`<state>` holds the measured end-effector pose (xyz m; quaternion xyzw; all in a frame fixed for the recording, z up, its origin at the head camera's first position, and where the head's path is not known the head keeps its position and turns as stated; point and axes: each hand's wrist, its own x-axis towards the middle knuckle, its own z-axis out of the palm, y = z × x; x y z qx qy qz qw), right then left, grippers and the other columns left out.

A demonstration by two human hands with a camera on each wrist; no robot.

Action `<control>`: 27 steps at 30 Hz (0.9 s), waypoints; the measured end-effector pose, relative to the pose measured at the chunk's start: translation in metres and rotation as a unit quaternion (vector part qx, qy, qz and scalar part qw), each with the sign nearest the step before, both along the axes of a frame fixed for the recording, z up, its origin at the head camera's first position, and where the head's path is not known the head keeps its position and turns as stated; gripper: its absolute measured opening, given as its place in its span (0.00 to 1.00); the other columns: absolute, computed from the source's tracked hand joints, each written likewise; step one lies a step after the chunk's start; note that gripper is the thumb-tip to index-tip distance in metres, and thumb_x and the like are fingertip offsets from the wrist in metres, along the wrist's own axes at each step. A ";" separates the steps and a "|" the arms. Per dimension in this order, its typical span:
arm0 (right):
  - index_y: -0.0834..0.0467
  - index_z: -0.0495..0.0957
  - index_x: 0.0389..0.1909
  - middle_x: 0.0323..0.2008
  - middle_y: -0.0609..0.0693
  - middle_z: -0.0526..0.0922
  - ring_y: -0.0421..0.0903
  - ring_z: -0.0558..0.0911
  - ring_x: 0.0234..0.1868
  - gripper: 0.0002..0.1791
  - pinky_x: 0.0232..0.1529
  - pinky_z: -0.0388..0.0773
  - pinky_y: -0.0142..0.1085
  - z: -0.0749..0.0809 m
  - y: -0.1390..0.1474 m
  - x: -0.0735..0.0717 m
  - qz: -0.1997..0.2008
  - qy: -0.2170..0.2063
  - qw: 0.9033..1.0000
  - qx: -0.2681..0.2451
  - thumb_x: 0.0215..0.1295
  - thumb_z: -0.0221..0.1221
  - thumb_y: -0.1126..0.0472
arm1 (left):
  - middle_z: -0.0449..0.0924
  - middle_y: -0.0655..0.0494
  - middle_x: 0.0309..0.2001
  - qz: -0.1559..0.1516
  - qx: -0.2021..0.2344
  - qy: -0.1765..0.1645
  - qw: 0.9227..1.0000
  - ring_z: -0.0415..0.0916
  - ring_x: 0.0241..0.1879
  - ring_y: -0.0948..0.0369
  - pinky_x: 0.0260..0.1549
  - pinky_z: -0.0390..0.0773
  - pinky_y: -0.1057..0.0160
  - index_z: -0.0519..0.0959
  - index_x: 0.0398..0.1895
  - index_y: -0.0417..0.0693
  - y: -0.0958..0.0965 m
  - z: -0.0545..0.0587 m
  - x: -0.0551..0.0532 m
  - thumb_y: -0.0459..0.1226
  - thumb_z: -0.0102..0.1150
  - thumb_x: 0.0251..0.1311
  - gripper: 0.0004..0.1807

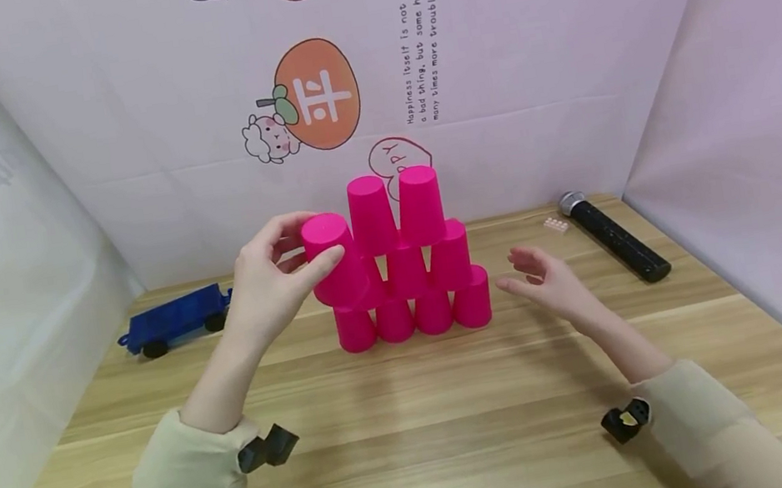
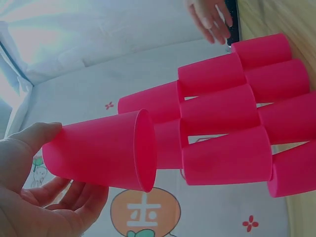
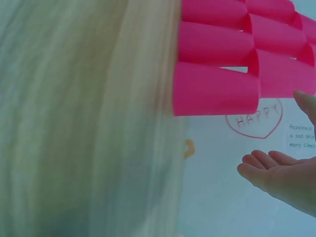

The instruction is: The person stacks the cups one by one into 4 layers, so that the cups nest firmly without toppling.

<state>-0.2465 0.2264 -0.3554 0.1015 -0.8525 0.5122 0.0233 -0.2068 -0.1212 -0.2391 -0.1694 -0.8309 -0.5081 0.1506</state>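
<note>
My left hand (image 1: 272, 272) grips a pink cup (image 1: 336, 273), mouth down, with the thumb on its near side and the fingers behind. That cup hangs in front of the left side of a stack of pink cups (image 1: 406, 271). In the left wrist view the held cup (image 2: 98, 150) stands apart from the stack, its rim toward the other cups. The stack has a bottom row of several upturned cups, a middle row partly hidden by the held cup, and two cups on top. To the right of the stack, my right hand (image 1: 549, 284) hovers with loosely bent fingers, holding nothing.
A blue toy trailer (image 1: 178, 318) with black wheels stands at the left on the wooden table (image 1: 419, 434). At the right lie a black microphone (image 1: 618, 237) and a small pale studded piece (image 1: 556, 225). A printed white cloth (image 1: 484, 53) hangs behind the table.
</note>
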 end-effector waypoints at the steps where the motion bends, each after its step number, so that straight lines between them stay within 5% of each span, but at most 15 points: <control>1: 0.72 0.55 0.66 0.65 0.70 0.62 0.64 0.62 0.67 0.37 0.67 0.60 0.56 -0.002 0.001 -0.001 0.001 -0.002 1.000 -0.002 0.63 0.59 0.60 | 0.76 0.51 0.52 0.002 0.000 0.002 1.000 0.74 0.50 0.57 0.52 0.79 0.54 0.71 0.58 0.48 -0.001 0.002 0.000 0.41 0.68 0.52 0.29; 14: 0.71 0.60 0.65 0.63 0.69 0.66 0.63 0.68 0.64 0.33 0.65 0.66 0.52 -0.025 0.011 -0.020 0.050 -0.043 0.998 0.016 0.64 0.58 0.60 | 0.76 0.52 0.53 0.024 0.012 0.032 0.999 0.75 0.50 0.59 0.53 0.78 0.55 0.70 0.59 0.48 -0.003 0.033 -0.007 0.42 0.66 0.54 0.29; 27: 0.69 0.63 0.63 0.62 0.66 0.69 0.61 0.69 0.64 0.35 0.64 0.68 0.48 -0.034 0.004 -0.037 0.086 -0.077 0.993 0.008 0.60 0.63 0.57 | 0.76 0.51 0.51 0.012 0.010 0.042 0.999 0.77 0.49 0.58 0.49 0.80 0.56 0.71 0.59 0.49 0.011 0.064 -0.021 0.43 0.65 0.55 0.28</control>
